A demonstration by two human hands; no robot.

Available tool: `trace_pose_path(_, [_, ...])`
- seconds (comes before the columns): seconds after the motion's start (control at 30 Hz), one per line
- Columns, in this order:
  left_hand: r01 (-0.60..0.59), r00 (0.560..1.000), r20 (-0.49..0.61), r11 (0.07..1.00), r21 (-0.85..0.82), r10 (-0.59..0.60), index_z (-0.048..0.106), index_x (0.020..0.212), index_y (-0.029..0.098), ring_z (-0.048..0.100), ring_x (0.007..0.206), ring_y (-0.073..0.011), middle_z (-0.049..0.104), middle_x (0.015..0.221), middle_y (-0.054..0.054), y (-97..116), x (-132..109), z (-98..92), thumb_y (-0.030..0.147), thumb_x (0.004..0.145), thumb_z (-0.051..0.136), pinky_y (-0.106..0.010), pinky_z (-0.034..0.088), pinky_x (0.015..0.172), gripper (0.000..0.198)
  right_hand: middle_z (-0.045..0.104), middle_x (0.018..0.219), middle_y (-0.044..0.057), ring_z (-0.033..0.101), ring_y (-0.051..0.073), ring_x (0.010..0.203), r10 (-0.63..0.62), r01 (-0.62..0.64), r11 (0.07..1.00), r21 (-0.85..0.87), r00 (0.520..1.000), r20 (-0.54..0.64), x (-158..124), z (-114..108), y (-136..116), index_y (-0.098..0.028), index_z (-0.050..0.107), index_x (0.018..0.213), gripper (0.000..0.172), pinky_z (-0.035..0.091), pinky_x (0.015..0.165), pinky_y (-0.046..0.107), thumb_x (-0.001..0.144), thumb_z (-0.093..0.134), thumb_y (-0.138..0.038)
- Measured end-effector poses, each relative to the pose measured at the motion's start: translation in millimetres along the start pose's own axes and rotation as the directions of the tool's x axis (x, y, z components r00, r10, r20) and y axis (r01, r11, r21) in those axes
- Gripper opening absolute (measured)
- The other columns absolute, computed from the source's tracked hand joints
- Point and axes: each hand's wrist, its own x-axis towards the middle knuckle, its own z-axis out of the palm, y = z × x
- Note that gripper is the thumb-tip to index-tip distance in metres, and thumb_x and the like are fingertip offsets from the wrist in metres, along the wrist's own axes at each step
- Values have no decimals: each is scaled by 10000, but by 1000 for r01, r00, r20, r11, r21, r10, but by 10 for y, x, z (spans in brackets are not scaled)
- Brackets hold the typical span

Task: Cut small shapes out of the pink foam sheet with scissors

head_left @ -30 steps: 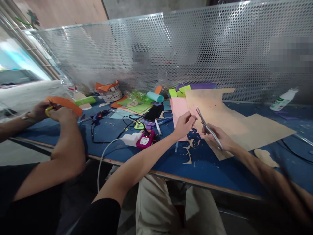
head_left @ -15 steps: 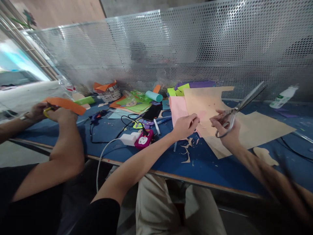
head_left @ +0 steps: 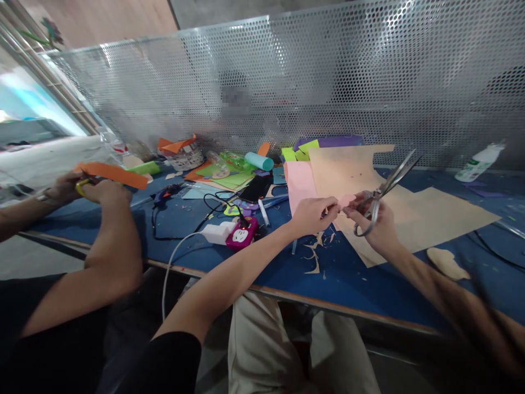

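My left hand (head_left: 315, 215) pinches the left edge of a small pink paper piece (head_left: 346, 202) above the table. Around the handles of silver scissors (head_left: 383, 191), my right hand (head_left: 375, 221) is closed, and its thumb and fingertips are at the piece's right side. The scissor blades point up and away to the right, slightly parted. Beneath and behind both hands lie a large peach sheet (head_left: 342, 167) and a pink sheet (head_left: 300, 183). Thin paper scraps (head_left: 314, 260) lie in front of my left hand.
A purple power adapter (head_left: 241, 234) with a white charger and cables sits left of my arm. A black phone (head_left: 256, 187) and a white marker (head_left: 263, 212) lie behind it. At left, another person's hands hold yellow scissors and orange sheet (head_left: 112, 174). A glue bottle (head_left: 479, 162) stands tilted at right.
My right hand has moved left to meet my left hand, and the scissors came with it, their blades parting slightly. The pink piece now shows clearly between my hands.
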Motion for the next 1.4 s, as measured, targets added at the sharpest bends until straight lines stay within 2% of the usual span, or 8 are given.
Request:
trace_pose_path(0.2, [-8, 1000, -16, 989, -147, 6, 532, 755, 207, 520, 611, -137, 587, 652, -2, 62, -4, 3, 437, 1080, 455, -296, 334, 629, 405, 683, 845, 7, 678, 175, 723, 24, -23, 1000, -18, 996, 81, -12, -14, -75, -269, 694, 1024, 348, 580, 730, 342, 709, 833, -319])
trace_pose_path(0.33, [66, 998, 29, 927, -369, -59, 571, 779, 193, 557, 648, -128, 627, 692, -5, 93, 5, 26, 464, 1099, 434, -270, 403, 666, 441, 659, 812, -7, 635, 156, 697, 69, -77, 995, 59, 989, 131, -2, -38, -27, -249, 703, 1025, 356, 545, 696, 314, 699, 835, -298])
trace_pose_path(0.47, [127, 991, 26, 892, -434, -129, 601, 808, 185, 575, 661, -127, 646, 705, -4, 62, 9, 69, 495, 1101, 446, -263, 430, 677, 453, 644, 798, -13, 562, 123, 631, 97, -121, 982, 145, 981, 165, 25, -45, 20, -239, 733, 1041, 336, 468, 585, 268, 713, 804, -246])
trace_pose_path(0.73, [152, 985, -42, 956, -250, -168, 579, 783, 199, 522, 610, -134, 585, 649, 5, 26, 12, 54, 420, 1065, 458, -280, 361, 633, 378, 457, 521, -83, 327, 55, 378, 141, -150, 977, 153, 988, 64, 50, -54, 75, -211, 777, 948, 219, 279, 390, 237, 755, 776, -316])
trace_pose_path(0.9, [125, 992, -4, 983, -136, -126, 453, 710, 214, 471, 584, -132, 490, 610, 20, 53, 8, 2, 352, 1023, 474, -295, 316, 629, 342, 733, 820, 24, 463, 73, 468, 124, -119, 986, 114, 992, -39, 40, 0, 28, -229, 743, 1003, 341, 321, 404, 220, 679, 834, -284])
trace_pose_path(1.03, [111, 993, 71, 976, -188, -99, 456, 723, 215, 511, 616, -143, 516, 632, 9, 43, 22, -39, 352, 1046, 411, -287, 338, 631, 354, 765, 950, 53, 437, 69, 470, -4, 6, 1000, 11, 988, -154, 31, 9, -76, -239, 735, 970, 252, 307, 412, 232, 736, 809, -297])
trace_pose_path(1.17, [71, 994, 91, 983, -169, -56, 443, 709, 217, 502, 606, -144, 508, 623, 7, 23, 34, -65, 337, 1059, 393, -290, 349, 621, 373, 776, 1030, 77, 366, 67, 424, -38, 32, 999, -42, 990, -138, 52, -26, -131, -248, 734, 980, 184, 259, 384, 252, 805, 747, -305])
trace_pose_path(1.4, [8, 995, 98, 995, -103, 2, 314, 649, 231, 401, 538, -131, 411, 563, 21, 17, 22, -44, 199, 935, 441, -294, 332, 595, 315, 727, 810, 13, 587, 116, 558, 43, -39, 999, 37, 994, -100, 57, -42, -33, -238, 670, 944, 294, 424, 503, 250, 703, 829, -291])
